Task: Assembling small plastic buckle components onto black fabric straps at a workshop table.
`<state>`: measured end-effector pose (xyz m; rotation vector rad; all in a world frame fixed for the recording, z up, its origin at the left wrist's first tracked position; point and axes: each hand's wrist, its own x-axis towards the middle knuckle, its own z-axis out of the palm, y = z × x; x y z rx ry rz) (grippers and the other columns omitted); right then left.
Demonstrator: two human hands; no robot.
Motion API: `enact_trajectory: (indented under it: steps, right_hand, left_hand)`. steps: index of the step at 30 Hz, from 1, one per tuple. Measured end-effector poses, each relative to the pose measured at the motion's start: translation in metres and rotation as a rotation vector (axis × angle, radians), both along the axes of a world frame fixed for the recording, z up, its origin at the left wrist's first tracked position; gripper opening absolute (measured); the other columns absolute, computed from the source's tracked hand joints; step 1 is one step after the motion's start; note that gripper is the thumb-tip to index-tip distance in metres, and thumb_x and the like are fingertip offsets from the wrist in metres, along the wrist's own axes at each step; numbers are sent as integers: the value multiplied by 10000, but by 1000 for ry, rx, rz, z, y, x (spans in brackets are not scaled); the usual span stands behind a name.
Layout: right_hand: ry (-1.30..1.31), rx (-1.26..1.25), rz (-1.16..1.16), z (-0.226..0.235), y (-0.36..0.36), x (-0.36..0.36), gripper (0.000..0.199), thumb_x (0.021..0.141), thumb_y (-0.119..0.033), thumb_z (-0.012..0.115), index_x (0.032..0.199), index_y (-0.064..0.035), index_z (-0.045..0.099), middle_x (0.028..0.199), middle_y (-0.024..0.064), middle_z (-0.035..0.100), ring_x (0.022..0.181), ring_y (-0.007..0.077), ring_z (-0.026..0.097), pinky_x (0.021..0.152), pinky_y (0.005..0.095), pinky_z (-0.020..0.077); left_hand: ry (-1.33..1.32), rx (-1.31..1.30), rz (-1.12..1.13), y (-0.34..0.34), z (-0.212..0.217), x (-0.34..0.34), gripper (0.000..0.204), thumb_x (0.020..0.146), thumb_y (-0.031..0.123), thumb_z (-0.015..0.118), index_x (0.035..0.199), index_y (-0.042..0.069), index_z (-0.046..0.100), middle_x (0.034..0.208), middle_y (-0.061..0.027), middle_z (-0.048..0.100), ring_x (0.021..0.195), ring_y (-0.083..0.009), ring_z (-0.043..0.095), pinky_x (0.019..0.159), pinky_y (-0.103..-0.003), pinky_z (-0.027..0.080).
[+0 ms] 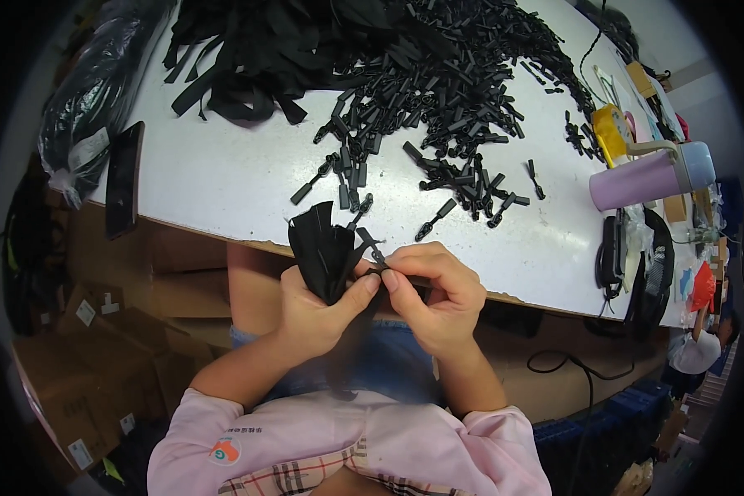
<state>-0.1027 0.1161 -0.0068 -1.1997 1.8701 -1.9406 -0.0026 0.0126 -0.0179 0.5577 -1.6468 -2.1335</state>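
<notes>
Pinching with both hands near the table edge, I grip a fanned bundle of flat black fabric strips [321, 252] in my left hand [318, 307], its fingers wrapped around the lower end so that the cut ends stand upward. The thumb and forefinger of my right hand [438, 296] are narrowed tight on a small dark pull with a flat tab and a looped end [374, 248], which pokes up just beside the bundle; I cannot tell how pull and fabric meet between my fingertips.

Beyond my hands, the white table [248, 169] carries a wide heap of small black tabbed pulls [446, 91], a few lying loose toward me. Left of that heap sits a tangled pile of black fabric strips [256, 70]. At the table's left edge rests a dark flat phone-like slab [125, 178]; to the right lies a lilac bottle with a pale blue cap [636, 181], near a yellow roll of tape [610, 136].
</notes>
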Motion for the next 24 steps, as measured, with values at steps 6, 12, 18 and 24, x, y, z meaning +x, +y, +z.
enact_trajectory:
  steps: [6,12,18,24]
  right_hand:
    - [-232,-34,19,2,-1,2,104,693,63,582,791,30,574,756,96,570,593,97,543,516,188,433]
    - [-149,-3,58,0,-3,-2,94,700,59,585,789,28,581,771,89,567,611,96,544,525,191,439]
    - [-232,-1,44,3,-6,6,89,714,50,584,798,25,568,768,68,555,616,87,541,525,178,433]
    - [-498,-29,54,-2,-5,18,106,757,28,564,852,29,516,757,37,519,599,63,513,522,168,424]
  left_hand:
    - [77,-143,6,-3,-3,-3,96,735,29,608,816,-9,574,702,4,557,620,-34,479,552,-176,399]
    - [71,-88,70,-1,3,-5,82,737,25,606,799,-12,568,712,2,549,636,-41,479,569,-181,401]
    - [151,35,119,2,4,-5,136,765,24,571,892,-15,546,824,-33,563,724,-63,509,630,-197,425]
    - [195,-105,51,-2,6,-2,188,776,19,551,960,-6,520,881,-54,563,785,-83,530,688,-221,444]
